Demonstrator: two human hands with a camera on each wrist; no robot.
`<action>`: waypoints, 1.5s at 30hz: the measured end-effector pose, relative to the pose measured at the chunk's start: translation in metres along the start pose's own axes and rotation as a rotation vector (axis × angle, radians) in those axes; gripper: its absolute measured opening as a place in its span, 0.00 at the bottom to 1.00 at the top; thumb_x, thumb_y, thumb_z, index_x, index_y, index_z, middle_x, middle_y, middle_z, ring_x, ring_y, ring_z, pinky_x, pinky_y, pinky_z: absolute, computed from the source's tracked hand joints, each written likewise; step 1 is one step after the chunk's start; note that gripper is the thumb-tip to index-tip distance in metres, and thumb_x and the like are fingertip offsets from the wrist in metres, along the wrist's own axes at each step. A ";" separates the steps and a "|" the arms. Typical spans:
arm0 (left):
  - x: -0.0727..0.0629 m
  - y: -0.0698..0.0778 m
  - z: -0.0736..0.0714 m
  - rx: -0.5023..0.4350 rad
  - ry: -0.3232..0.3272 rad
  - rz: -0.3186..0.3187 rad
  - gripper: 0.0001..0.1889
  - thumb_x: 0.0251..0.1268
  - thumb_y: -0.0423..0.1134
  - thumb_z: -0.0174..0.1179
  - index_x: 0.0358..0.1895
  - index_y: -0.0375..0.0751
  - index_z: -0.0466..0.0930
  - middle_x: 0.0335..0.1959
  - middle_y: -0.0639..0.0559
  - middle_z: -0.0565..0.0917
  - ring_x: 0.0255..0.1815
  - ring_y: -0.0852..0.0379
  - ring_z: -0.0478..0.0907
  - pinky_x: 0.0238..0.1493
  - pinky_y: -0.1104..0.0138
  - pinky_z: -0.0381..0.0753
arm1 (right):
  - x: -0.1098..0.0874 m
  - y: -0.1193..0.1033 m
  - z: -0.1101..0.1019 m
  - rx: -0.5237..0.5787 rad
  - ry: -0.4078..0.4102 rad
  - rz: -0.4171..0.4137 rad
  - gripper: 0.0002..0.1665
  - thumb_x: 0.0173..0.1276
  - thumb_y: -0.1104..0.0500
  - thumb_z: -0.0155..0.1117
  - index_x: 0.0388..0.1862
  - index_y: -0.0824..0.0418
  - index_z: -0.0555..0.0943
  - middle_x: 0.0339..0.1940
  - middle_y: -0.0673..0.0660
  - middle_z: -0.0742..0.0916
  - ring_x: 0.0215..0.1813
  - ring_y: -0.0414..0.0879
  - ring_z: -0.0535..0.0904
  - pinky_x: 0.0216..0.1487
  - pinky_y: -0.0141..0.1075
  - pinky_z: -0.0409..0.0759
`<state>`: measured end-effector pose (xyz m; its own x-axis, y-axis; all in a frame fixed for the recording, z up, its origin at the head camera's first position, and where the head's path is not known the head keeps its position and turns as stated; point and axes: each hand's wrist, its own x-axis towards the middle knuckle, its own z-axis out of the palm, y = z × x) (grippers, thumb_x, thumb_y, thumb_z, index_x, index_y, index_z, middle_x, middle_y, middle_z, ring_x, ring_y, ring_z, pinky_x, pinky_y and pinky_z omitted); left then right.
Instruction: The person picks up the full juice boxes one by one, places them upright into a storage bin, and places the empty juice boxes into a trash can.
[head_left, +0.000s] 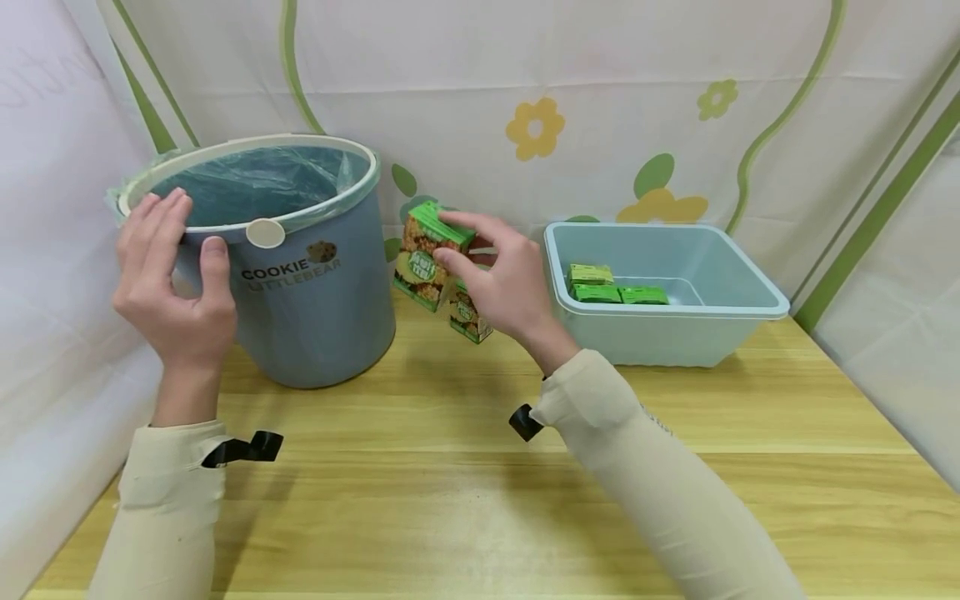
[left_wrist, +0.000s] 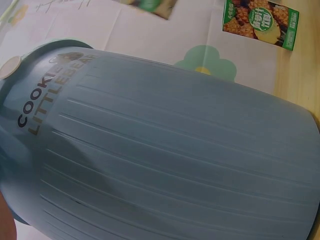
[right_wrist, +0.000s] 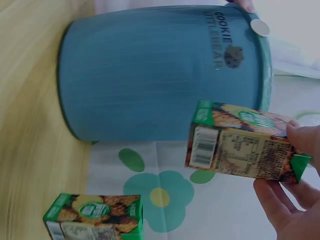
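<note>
My right hand pinches a small green and brown snack box by its top end, thumb on one side and fingers on the other. The box hangs tilted just right of a blue trash bin; in the right wrist view the box's barcode end shows. A second snack box stands on the table below, partly hidden by the held box and hand. My left hand is at the bin's front left rim, its straight fingers resting at the edge and the thumb apart.
A clear liner covers the bin's opening. To the right, a light blue plastic tub holds several green boxes at its left end. Wood-grain table lies in front; a flowered white curtain hangs behind.
</note>
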<state>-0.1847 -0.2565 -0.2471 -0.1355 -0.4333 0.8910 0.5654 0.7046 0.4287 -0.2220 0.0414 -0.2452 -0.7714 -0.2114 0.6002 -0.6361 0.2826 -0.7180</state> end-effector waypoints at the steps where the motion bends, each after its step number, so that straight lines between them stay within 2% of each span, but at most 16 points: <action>1: 0.000 0.000 0.000 0.001 -0.001 0.000 0.23 0.62 0.49 0.61 0.55 0.43 0.92 0.57 0.47 0.91 0.70 0.54 0.82 0.80 0.61 0.70 | 0.002 -0.001 0.000 0.028 0.013 0.009 0.25 0.75 0.54 0.73 0.69 0.52 0.84 0.63 0.54 0.89 0.53 0.46 0.89 0.61 0.38 0.88; 6: 0.000 0.000 -0.001 -0.002 -0.001 0.003 0.23 0.62 0.49 0.61 0.55 0.42 0.92 0.57 0.46 0.91 0.70 0.54 0.82 0.80 0.60 0.70 | 0.010 -0.007 0.000 0.194 0.097 0.056 0.24 0.75 0.56 0.72 0.68 0.52 0.85 0.57 0.56 0.89 0.54 0.47 0.87 0.60 0.40 0.89; 11: 0.000 0.000 0.001 -0.003 0.002 0.006 0.23 0.62 0.50 0.60 0.55 0.42 0.92 0.57 0.47 0.92 0.70 0.54 0.82 0.80 0.60 0.70 | 0.018 -0.015 0.000 0.287 0.183 0.051 0.23 0.74 0.59 0.72 0.66 0.52 0.85 0.59 0.57 0.86 0.54 0.46 0.85 0.58 0.38 0.89; 17: 0.000 0.002 0.001 -0.009 0.007 0.002 0.23 0.62 0.49 0.61 0.55 0.42 0.92 0.57 0.47 0.92 0.69 0.54 0.82 0.80 0.61 0.71 | 0.029 -0.031 0.002 0.363 0.239 -0.011 0.24 0.73 0.62 0.71 0.67 0.55 0.83 0.65 0.54 0.84 0.55 0.47 0.84 0.59 0.38 0.88; 21: 0.000 0.003 0.002 -0.009 0.008 0.001 0.23 0.63 0.49 0.60 0.55 0.42 0.92 0.57 0.47 0.92 0.69 0.54 0.82 0.80 0.61 0.71 | 0.034 -0.042 0.006 0.400 0.294 -0.073 0.24 0.72 0.65 0.71 0.67 0.60 0.82 0.65 0.56 0.84 0.54 0.49 0.84 0.58 0.38 0.89; 26: 0.000 0.002 0.001 0.001 0.002 0.003 0.23 0.63 0.50 0.60 0.55 0.42 0.92 0.57 0.47 0.91 0.70 0.54 0.82 0.80 0.61 0.71 | 0.038 -0.051 0.018 0.419 0.349 -0.186 0.24 0.72 0.68 0.69 0.67 0.66 0.81 0.63 0.61 0.83 0.53 0.49 0.84 0.57 0.39 0.90; 30: -0.001 0.001 0.000 0.005 -0.001 0.002 0.23 0.63 0.50 0.60 0.55 0.43 0.92 0.57 0.47 0.91 0.70 0.54 0.82 0.80 0.61 0.71 | 0.041 -0.055 0.028 0.425 0.353 -0.234 0.24 0.73 0.69 0.68 0.67 0.68 0.80 0.64 0.62 0.81 0.53 0.47 0.83 0.58 0.38 0.89; 37: -0.001 0.000 -0.002 0.012 0.000 0.004 0.23 0.63 0.50 0.60 0.55 0.43 0.92 0.57 0.47 0.91 0.70 0.54 0.82 0.81 0.60 0.71 | 0.046 -0.058 0.041 0.378 0.354 -0.262 0.24 0.74 0.67 0.69 0.67 0.67 0.80 0.62 0.63 0.81 0.55 0.44 0.83 0.60 0.33 0.88; 45: 0.000 0.002 0.000 0.005 -0.002 0.010 0.23 0.63 0.49 0.61 0.55 0.42 0.92 0.57 0.46 0.91 0.70 0.54 0.82 0.80 0.60 0.71 | 0.048 -0.056 0.051 0.347 0.379 -0.233 0.23 0.74 0.65 0.69 0.67 0.65 0.79 0.63 0.62 0.81 0.57 0.46 0.83 0.61 0.31 0.87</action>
<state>-0.1831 -0.2550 -0.2463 -0.1316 -0.4252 0.8955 0.5627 0.7116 0.4206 -0.2241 -0.0321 -0.1943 -0.5905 0.1374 0.7953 -0.8067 -0.0694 -0.5869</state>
